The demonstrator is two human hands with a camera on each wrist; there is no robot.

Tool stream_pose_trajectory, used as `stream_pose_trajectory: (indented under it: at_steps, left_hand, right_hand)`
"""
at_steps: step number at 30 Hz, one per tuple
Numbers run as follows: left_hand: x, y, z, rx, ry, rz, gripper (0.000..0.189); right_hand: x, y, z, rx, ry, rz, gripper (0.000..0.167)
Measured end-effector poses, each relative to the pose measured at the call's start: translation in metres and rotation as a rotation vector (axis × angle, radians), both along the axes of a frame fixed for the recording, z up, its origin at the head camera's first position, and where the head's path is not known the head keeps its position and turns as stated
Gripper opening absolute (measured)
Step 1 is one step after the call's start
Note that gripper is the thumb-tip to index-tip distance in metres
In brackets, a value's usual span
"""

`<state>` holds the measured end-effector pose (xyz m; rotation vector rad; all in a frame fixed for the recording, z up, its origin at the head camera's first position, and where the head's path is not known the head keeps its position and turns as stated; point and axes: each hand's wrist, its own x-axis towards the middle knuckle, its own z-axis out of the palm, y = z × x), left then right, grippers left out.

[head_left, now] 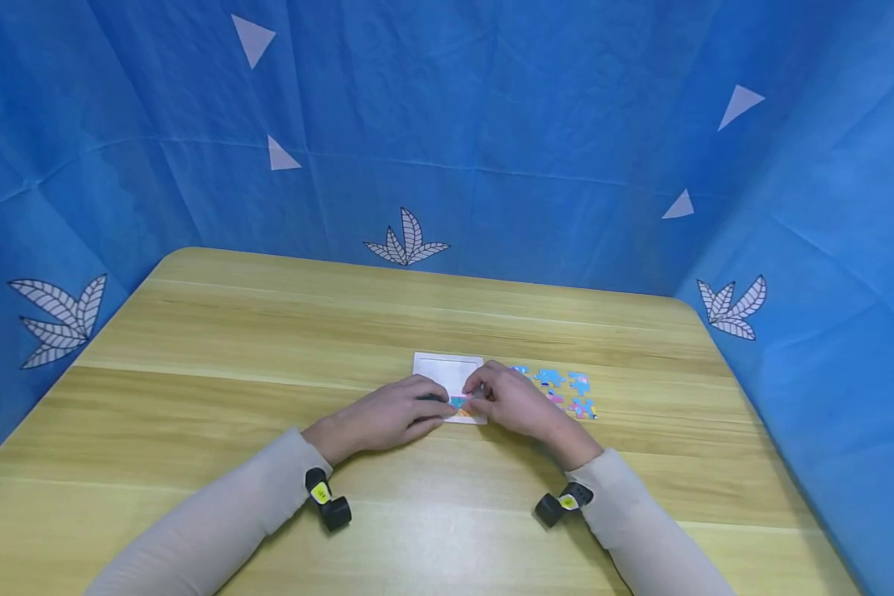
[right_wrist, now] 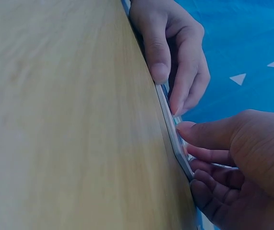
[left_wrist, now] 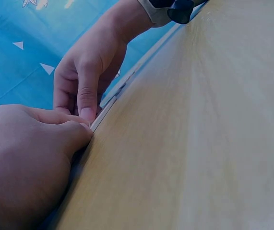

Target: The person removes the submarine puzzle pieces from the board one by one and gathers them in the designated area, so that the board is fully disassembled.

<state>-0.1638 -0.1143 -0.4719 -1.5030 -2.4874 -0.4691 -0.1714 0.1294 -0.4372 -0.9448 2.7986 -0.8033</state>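
Note:
A white puzzle board (head_left: 447, 365) lies on the table with its upper part bare and a few colourful jigsaw pieces (head_left: 457, 403) along its lower part. From the left, my left hand (head_left: 398, 414) reaches over the board, its fingers fairly straight and the fingertips resting at the pieces. My right hand (head_left: 517, 403) comes in opposite, thumb and index bent close around a puzzle piece (right_wrist: 184, 150) at the board's right side. Both hands cover part of the board. In the left wrist view, the right thumb (left_wrist: 87, 98) points down at the board's edge, right beside the left fingertips.
Several loose blue and pink jigsaw pieces (head_left: 579, 382) lie to the right of the board, some partly behind the right hand. The wooden table (head_left: 268, 331) ends at a blue curtain (head_left: 492, 124) with leaf and triangle prints. Each wrist wears a small black camera (head_left: 335, 511).

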Motion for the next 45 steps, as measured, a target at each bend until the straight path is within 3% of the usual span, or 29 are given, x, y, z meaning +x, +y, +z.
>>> stream_pose_trajectory:
  at_steps: [21, 30, 37, 45]
  left_hand:
    - [0.0, 0.001, -0.001, -0.01, 0.009, 0.001, 0.032]
    - [-0.001, -0.001, -0.001, -0.015, -0.016, 0.005, 0.032]
    - [-0.001, -0.001, -0.001, -0.023, -0.02, 0.016, 0.032]
    - [0.002, 0.0, 0.002, -0.037, -0.01, 0.018, 0.033]
  right_hand:
    - [-0.001, -0.001, 0.0, -0.031, -0.046, -0.023, 0.011]
    - [-0.001, -0.002, 0.0, -0.088, -0.07, -0.05, 0.004]
    - [-0.002, 0.001, 0.003, -0.132, -0.08, -0.027, 0.005]
    - [-0.001, 0.011, 0.011, -0.165, -0.147, -0.05, 0.006]
